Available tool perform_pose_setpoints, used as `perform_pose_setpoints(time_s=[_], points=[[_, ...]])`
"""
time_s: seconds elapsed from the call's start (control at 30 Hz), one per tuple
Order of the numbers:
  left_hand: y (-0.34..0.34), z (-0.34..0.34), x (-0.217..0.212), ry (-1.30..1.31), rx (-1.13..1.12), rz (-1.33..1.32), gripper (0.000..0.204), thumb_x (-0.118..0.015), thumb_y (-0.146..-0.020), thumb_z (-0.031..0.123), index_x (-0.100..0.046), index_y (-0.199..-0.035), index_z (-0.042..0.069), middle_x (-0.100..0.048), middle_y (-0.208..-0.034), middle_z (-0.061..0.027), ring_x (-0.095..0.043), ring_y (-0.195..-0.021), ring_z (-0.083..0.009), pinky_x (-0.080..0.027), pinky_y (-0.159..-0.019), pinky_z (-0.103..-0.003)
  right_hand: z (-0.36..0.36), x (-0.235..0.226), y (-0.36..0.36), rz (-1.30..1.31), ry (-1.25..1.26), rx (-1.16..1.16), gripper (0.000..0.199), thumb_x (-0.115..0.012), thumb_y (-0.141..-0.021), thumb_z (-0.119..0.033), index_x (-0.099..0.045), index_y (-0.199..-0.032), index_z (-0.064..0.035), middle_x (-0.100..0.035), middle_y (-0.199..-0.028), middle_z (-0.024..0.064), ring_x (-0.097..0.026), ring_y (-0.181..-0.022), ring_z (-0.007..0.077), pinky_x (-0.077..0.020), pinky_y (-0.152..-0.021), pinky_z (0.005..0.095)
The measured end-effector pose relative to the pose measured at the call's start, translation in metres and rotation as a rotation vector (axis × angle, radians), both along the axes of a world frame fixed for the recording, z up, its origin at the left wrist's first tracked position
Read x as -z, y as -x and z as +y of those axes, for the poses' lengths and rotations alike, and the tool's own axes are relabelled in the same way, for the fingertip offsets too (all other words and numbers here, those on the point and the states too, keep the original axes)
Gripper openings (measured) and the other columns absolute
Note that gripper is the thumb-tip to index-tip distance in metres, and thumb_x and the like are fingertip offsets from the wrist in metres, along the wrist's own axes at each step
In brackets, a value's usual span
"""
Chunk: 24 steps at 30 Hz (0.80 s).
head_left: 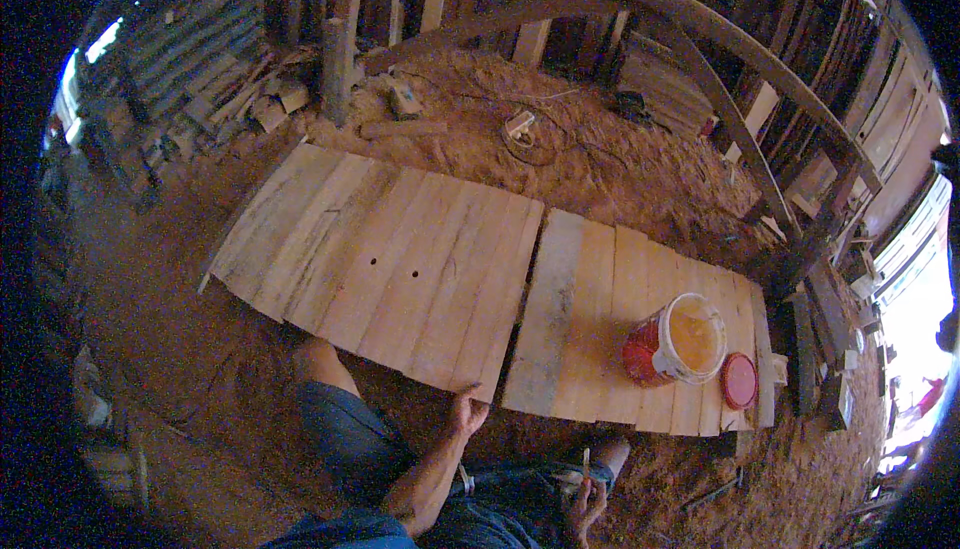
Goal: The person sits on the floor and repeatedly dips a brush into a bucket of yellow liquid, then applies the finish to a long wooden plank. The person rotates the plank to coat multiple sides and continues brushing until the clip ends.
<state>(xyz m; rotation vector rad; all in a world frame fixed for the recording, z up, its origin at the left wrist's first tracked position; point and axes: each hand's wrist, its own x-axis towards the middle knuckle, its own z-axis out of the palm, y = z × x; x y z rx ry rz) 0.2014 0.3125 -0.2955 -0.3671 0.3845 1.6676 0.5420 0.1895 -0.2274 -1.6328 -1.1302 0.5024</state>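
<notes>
- The left hand [466, 411] rests on the near corner of the big panel of planks [385, 259], fingers curled over the edge and gripping the wood.
- The right hand [585, 502] sits low by the person's lap, fingers loosely closed around a small thin stick-like tool [586, 461]; what kind of tool it is cannot be told.
- The big panel lies flat on the sawdust floor [600, 164], tilted so its left end runs far and its right end comes near. Two small dark holes show near its middle.
- Just to the right, a second panel of planks [640, 329] lies beside it, with a narrow gap between the two.
- On the right part of the second panel a red bucket [675, 341] with a white rim stands, holding a yellowish stuff.
- A round red lid [739, 380] lies flat just to the right of the bucket, nearly touching it.
- The person's knee [322, 361] shows in blue shorts near the big panel's near edge.
- Far off, loose timber [250, 99] lies piled on the left, and a curved beam [700, 24] arches across the far right.
</notes>
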Motion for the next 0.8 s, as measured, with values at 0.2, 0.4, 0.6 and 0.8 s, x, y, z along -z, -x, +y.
perform_pose_setpoints(time_s=[0.2, 0.4, 0.6, 0.8], points=[[-0.004, 0.007, -0.004, 0.034, -0.04, -0.122, 0.027, -0.065, -0.078, -0.002, -0.063, -0.104, 0.001, -0.067, -0.102, -0.0093, -0.065, -0.098, -0.0243, -0.054, -0.092, -0.037, -0.004, -0.019, 0.009, 0.035, 0.047, -0.031, 0.018, -0.067, -0.092, -0.017, -0.061, -0.094, -0.0002, -0.067, -0.083, 0.0057, -0.055, -0.071, 0.0138, -0.0467, -0.063, 0.0289], [-0.005, 0.009, 0.002, 0.003, -0.024, -0.133, 0.027, -0.066, -0.077, -0.002, -0.062, -0.104, 0.001, -0.066, -0.104, -0.0104, -0.064, -0.101, -0.0261, -0.054, -0.092, -0.039, 0.001, -0.037, 0.017, 0.03, 0.06, -0.04, 0.018, -0.064, -0.093, -0.016, -0.061, -0.096, 0.0013, -0.065, -0.084, 0.0072, -0.054, -0.074, 0.0156, -0.0456, -0.067, 0.0299], [-0.005, 0.006, 0.005, 0.044, -0.054, -0.114, 0.026, -0.066, -0.078, -0.001, -0.061, -0.104, -0.001, -0.066, -0.104, -0.0114, -0.064, -0.1, -0.0264, -0.055, -0.091, -0.038, 0.003, -0.065, 0.033, 0.068, 0.089, 0.002, 0.019, -0.061, -0.094, -0.016, -0.06, -0.094, 0.0029, -0.063, -0.083, 0.0085, -0.051, -0.075, 0.0162, -0.0449, -0.068, 0.0308], [-0.002, 0.01, 0.005, 0.006, -0.054, -0.057, 0.029, -0.068, -0.082, 0.006, -0.06, -0.109, -0.001, -0.066, -0.106, -0.01, -0.063, -0.103, -0.0261, -0.052, -0.095, -0.04, 0.0, -0.098, 0.048, -0.058, 0.165, -0.065, 0.024, -0.06, -0.095, -0.019, -0.059, -0.102, 0.004, -0.064, -0.086, 0.01, -0.053, -0.078, 0.0167, -0.0458, -0.069, 0.0327]])
